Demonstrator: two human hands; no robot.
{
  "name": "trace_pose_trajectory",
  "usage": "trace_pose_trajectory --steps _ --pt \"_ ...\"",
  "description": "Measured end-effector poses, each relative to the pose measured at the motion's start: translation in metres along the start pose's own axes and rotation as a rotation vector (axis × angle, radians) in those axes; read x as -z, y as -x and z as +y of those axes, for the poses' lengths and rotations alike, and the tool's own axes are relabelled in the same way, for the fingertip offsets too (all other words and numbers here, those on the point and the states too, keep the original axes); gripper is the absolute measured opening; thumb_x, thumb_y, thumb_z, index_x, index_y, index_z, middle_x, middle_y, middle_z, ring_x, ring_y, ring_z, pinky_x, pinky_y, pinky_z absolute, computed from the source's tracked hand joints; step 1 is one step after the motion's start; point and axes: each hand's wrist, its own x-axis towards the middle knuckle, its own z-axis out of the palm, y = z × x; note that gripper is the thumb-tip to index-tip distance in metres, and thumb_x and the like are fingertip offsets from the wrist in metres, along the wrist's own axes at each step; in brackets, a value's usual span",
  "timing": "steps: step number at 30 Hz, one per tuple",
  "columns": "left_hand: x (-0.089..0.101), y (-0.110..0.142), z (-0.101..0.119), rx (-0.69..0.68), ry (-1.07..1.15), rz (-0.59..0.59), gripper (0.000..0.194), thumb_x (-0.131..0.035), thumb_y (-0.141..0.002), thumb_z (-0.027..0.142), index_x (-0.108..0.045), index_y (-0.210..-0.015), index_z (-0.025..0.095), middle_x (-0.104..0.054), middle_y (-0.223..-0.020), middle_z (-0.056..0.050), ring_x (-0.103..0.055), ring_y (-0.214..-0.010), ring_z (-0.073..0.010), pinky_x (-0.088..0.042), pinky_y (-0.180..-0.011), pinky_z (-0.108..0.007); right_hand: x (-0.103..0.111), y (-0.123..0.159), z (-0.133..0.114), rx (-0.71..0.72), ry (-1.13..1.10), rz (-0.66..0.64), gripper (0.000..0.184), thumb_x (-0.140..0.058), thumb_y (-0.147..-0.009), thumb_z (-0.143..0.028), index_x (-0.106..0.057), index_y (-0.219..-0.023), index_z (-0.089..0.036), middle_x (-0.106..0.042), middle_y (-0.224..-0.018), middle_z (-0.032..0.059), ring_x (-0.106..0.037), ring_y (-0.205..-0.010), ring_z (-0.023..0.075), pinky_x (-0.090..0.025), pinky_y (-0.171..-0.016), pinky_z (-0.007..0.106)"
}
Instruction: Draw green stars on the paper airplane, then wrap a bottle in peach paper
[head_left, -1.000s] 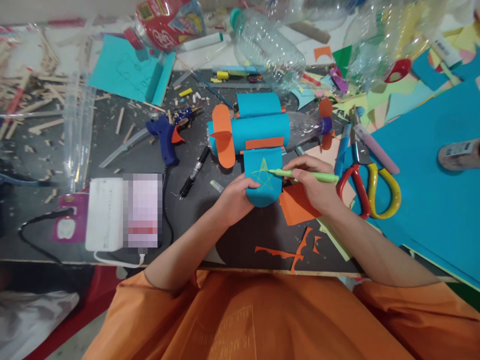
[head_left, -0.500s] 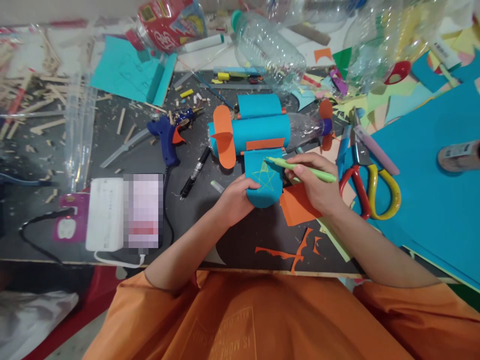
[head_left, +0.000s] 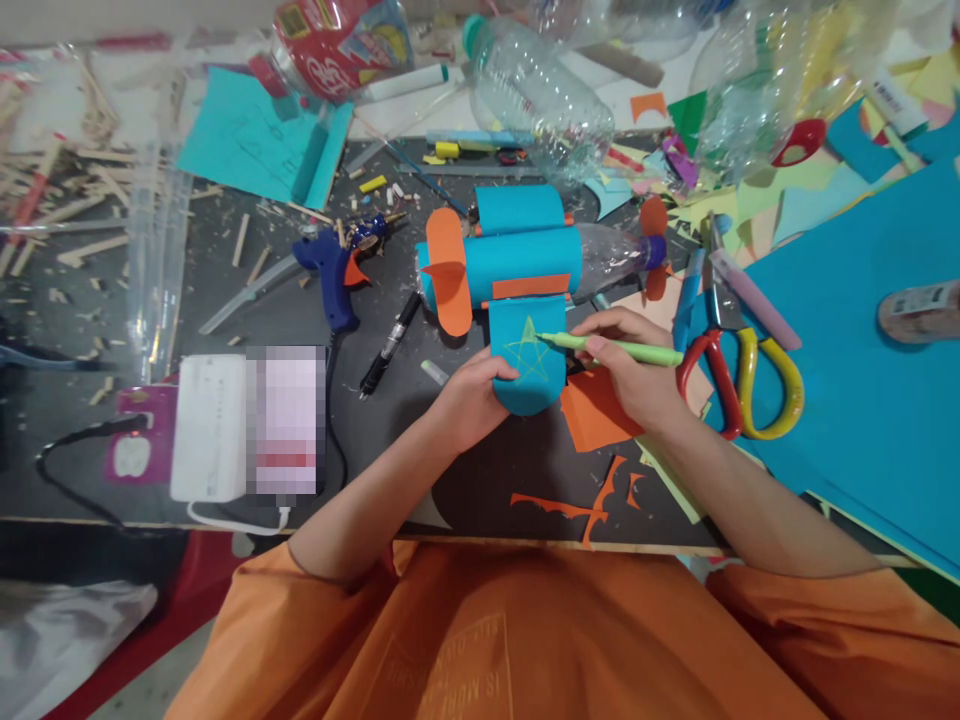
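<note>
A model plane (head_left: 525, 255) made from a plastic bottle wrapped in blue and orange paper lies on the dark table (head_left: 225, 310). Its near blue wing (head_left: 536, 385) bears a yellow-green star (head_left: 529, 352). My left hand (head_left: 469, 400) is closed on the wing's left edge, pinning it down. My right hand (head_left: 634, 375) pinches a light green marker (head_left: 619, 348), whose tip rests at the star's right side.
Red-and-yellow scissors (head_left: 739, 365) lie right of my right hand on a big blue sheet (head_left: 862, 400). A blue glue gun (head_left: 334, 270), a black pen (head_left: 390, 342), a white power strip (head_left: 210, 425), empty bottles (head_left: 536, 90) and orange scraps (head_left: 592, 415) surround the plane.
The marker tip went from the star's right side up to its top, then back down to the right side. My left hand stayed on the wing.
</note>
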Motion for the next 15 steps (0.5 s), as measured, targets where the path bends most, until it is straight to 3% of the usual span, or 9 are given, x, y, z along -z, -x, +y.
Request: trace_pose_trajectory --steps 12,15 --pt "0.0011 -0.0005 -0.0005 -0.006 -0.011 0.020 0.013 -0.063 -0.060 0.018 -0.064 -0.073 0.017 -0.063 -0.073 -0.002 -0.059 -0.068 -0.0159 -0.050 -0.076 -0.032 -0.0008 -0.0018 -0.0035 -0.004 0.054 0.010 0.004 -0.068 -0.075 -0.026 -0.070 -0.072 -0.024 -0.066 -0.062 -0.0022 -0.062 -0.057 0.0137 -0.054 -0.053 0.028" --pt "0.0009 -0.0004 -0.0005 -0.003 0.000 0.017 0.019 -0.063 -0.060 0.018 -0.067 -0.079 0.016 -0.067 -0.077 -0.003 -0.061 -0.070 -0.0162 -0.051 -0.075 -0.032 0.0002 -0.0020 -0.0009 0.003 0.032 0.012 0.004 -0.067 -0.074 -0.023 -0.071 -0.071 -0.024 -0.066 -0.061 -0.0024 -0.062 -0.056 0.0133 -0.054 -0.052 0.027"
